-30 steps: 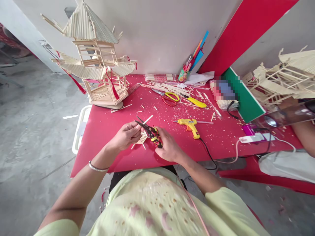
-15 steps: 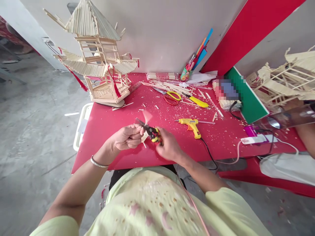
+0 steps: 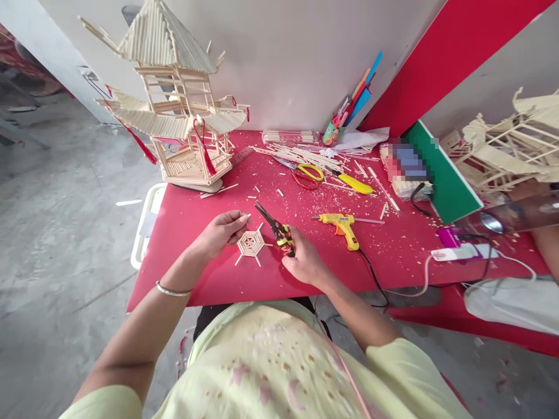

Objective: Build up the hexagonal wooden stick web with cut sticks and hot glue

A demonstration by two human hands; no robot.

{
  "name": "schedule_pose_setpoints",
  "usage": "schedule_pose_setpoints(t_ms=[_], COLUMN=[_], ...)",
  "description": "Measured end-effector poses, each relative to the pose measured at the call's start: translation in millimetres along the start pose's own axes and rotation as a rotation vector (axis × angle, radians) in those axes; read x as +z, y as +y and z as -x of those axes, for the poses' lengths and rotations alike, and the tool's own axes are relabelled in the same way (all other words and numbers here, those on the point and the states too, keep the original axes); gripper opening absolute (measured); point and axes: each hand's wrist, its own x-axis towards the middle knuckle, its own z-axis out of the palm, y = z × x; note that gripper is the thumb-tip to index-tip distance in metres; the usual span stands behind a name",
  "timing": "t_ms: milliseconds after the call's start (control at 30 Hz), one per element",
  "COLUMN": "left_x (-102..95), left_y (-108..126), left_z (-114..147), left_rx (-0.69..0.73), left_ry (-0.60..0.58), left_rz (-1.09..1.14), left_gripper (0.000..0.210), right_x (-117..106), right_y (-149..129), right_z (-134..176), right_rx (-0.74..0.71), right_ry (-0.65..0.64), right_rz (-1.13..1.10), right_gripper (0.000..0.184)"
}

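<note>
Pinched between the thumb and fingers of my left hand [image 3: 224,233] is a short piece of wooden stick [image 3: 248,216], only its pale end showing. My right hand [image 3: 303,256] grips black pliers [image 3: 275,226] with yellow and red handles, their jaws pointing up and to the left, apart from the stick. On the red table [image 3: 183,256], between and just below both hands, lies a flat web-shaped hexagon of sticks [image 3: 250,244] with spokes reaching past its edge. A yellow hot glue gun [image 3: 343,226] rests on its side to the right of my right hand.
A stick-built pagoda [image 3: 187,134] with red tassels stands at the back left. Loose sticks [image 3: 301,156], yellow-handled scissors [image 3: 311,171] and a yellow utility knife [image 3: 356,183] lie behind. At right are a power strip [image 3: 458,252], a green board [image 3: 454,180] and another stick model [image 3: 519,145].
The pliers have moved right and down, away from my left hand, uncovering the web-shaped hexagon. My left hand still pinches a piece of stick and has shifted slightly.
</note>
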Motion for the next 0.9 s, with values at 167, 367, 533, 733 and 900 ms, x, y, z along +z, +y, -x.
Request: schedule_pose_setpoints(t_ms=[167,367,533,733,900], left_x=[-0.3,2.4,-2.8,-9.6,-19.3], left_y=[-3,-3,-8,-15,-15], left_z=[-6,-8,-13,-15,-19], left_rx=[-0.015,0.033,0.008,0.043,0.214], left_ry=[0.005,0.029,0.024,0.063,0.253], left_rz=[0.001,-0.009,0.111,0.13,-0.186], left_gripper=[0.041,0.043,0.039,0.035,0.036], right_x=[3,1,3,1,-3], right_y=[2,4,4,6,13], right_z=[-2,-3,-10,-24,-27], right_rx=[-0.025,0.019,0.038,0.223,0.336], right_ry=[0.007,-0.027,0.006,0.088,0.099], right_rz=[0.039,0.022,-0.115,-0.544,-0.645], right_gripper=[0.063,0.074,0.07,0.043,0.035])
